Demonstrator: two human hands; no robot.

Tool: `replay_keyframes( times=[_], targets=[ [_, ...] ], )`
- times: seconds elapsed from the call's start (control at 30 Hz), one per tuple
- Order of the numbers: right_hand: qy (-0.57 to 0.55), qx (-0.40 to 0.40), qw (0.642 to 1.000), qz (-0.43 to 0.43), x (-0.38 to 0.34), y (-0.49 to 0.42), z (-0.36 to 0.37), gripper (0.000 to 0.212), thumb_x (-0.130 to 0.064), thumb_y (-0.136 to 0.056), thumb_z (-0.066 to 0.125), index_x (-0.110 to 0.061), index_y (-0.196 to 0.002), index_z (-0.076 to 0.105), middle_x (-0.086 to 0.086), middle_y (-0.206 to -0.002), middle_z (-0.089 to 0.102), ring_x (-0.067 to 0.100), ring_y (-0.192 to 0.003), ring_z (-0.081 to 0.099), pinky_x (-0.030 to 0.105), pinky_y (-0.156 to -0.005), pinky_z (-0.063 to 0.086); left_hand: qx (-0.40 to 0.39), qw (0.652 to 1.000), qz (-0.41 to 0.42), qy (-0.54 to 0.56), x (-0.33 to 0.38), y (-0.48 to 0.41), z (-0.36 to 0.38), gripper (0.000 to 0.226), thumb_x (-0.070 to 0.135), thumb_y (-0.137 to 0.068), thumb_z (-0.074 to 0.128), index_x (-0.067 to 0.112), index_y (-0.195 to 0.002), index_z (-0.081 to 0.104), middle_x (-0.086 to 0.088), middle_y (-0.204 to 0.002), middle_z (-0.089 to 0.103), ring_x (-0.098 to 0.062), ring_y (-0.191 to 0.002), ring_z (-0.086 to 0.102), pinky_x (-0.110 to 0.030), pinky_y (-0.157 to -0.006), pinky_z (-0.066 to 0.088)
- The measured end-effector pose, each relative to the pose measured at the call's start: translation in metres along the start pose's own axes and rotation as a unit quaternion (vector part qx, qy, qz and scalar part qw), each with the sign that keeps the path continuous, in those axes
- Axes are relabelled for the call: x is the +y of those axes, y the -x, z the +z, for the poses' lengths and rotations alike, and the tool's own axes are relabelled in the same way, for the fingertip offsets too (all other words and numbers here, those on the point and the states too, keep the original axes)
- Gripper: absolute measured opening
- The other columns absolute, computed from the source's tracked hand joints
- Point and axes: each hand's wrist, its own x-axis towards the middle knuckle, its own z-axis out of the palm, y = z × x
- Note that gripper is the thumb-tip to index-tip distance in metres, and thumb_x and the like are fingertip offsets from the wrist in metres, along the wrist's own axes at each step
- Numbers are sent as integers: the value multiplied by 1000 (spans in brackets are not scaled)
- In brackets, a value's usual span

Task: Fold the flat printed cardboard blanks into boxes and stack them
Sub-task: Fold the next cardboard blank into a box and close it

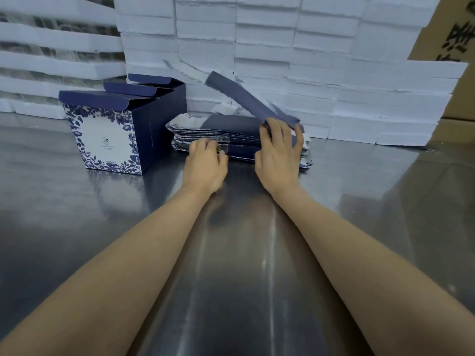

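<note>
A low pile of flat navy and white blanks (226,131) lies on the steel table at centre. My right hand (279,150) grips the top blank (246,98) at its near right end, and that blank tilts up and away to the left, blurred. My left hand (205,163) rests at the front left edge of the pile, fingers curled against the stacked edges. To the left stand three folded boxes (123,124) in a row, navy with a blue floral white front, their top flaps up.
The steel table (231,265) is shiny and stretches toward me. White foam blocks (295,47) are stacked as a wall behind the pile. A brown carton (447,29) with black print stands at the far right.
</note>
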Motion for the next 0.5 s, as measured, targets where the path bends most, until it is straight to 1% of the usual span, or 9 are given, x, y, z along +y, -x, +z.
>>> replay_keyframes(
  times=[0.07, 0.1, 0.2, 0.23, 0.3, 0.33, 0.37, 0.43, 0.5],
  targets=[
    [-43, 87, 995, -31, -3, 12, -19, 43, -4, -81, 47, -4, -121, 62, 11, -128, 59, 27, -116, 54, 46, -107, 37, 19, 999, 3, 30, 5, 2, -5, 34, 21, -102, 40, -4, -118, 56, -20, -124, 55, -34, -123, 41, -41, -98, 36],
    [-79, 126, 988, -34, -4, 18, -28, 42, -1, -83, 47, -3, -121, 63, 8, -126, 61, 24, -114, 53, 41, -101, 41, 24, 998, 8, 52, 7, 4, -8, 33, 20, -102, 39, -6, -113, 57, -23, -117, 57, -38, -117, 45, -42, -95, 36],
    [-242, 134, 959, 69, 0, 36, -58, 40, -4, -97, 42, -14, -133, 56, -25, -130, 50, -4, -119, 45, 11, -99, 35, 32, 990, 19, 134, 11, 11, -17, 36, 19, -103, 36, -14, -105, 53, -32, -106, 58, -47, -105, 50, -50, -93, 38],
    [-278, 131, 945, 115, 0, 41, -70, 44, -1, -97, 42, -15, -138, 50, -20, -138, 44, -6, -123, 40, 6, -100, 30, 37, 988, 17, 151, 12, 15, -20, 39, 20, -104, 35, -14, -109, 52, -32, -109, 58, -47, -107, 50, -52, -96, 37],
    [-317, 146, 922, 166, 0, 53, -88, 58, 12, -89, 41, -4, -145, 37, 19, -141, 36, 11, -120, 36, 5, -101, 25, 48, 980, -9, 191, 12, 25, -25, 38, 25, -106, 31, -4, -118, 54, -14, -116, 62, -36, -114, 50, -50, -106, 34],
    [-341, 152, 910, 182, 2, 59, -95, 60, 13, -90, 40, -5, -147, 29, 25, -138, 31, 12, -115, 35, 1, -99, 23, 54, 973, -33, 220, 11, 30, -28, 35, 28, -107, 30, 7, -123, 53, -3, -123, 60, -28, -119, 47, -44, -111, 30],
    [-384, 153, 884, 220, 3, 63, -104, 61, 9, -93, 37, -11, -149, 22, 21, -138, 27, 9, -114, 35, -2, -97, 23, 55, 962, -69, 257, 12, 36, -31, 39, 32, -107, 30, 11, -132, 52, 2, -132, 56, -22, -125, 44, -37, -115, 28],
    [-449, 152, 828, 298, 9, 71, -115, 64, 4, -97, 35, -18, -152, 13, 5, -142, 28, -2, -119, 38, 0, -96, 26, 47, 909, -156, 384, 14, 44, -39, 42, 38, -106, 32, 14, -132, 55, -1, -139, 54, -15, -125, 49, -32, -112, 34],
    [-517, 133, 754, 384, 16, 78, -122, 69, 6, -96, 36, -19, -155, 9, -3, -151, 28, -8, -130, 33, -2, -96, 28, 32, 826, -227, 515, 15, 50, -50, 46, 41, -105, 32, 11, -123, 61, -4, -120, 66, -13, -105, 61, -28, -95, 48]
  ],
)
